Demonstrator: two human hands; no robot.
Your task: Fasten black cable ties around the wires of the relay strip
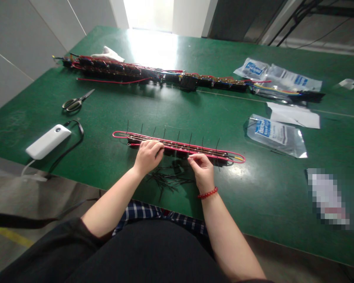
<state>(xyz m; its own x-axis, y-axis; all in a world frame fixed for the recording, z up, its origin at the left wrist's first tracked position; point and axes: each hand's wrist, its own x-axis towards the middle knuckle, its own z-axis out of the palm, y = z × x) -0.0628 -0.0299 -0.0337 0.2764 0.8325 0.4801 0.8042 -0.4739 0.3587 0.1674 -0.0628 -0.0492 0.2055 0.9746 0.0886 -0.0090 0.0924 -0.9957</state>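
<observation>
Wired strip (179, 147) (red-edged), left hand (149, 155) touching

Tabletop (253, 192) is lying open rightward of my right hand (203, 171); black ties (190, 138) are obstructing the wired strip (177, 146) along its far side.

Scissors (80, 99) — left of near wired strip (179, 146), bags (279, 135) — right

No text reading clearly. Blue-and-white label (264, 127) showing on clear plastic bag (296, 144) at right of frame, lettering blurring beyond reading. Blue print (255, 71) showing on two more clear bags (280, 74) at upper right, words blurring too. Pixelation (327, 196) covering pale item at lower right.
</observation>
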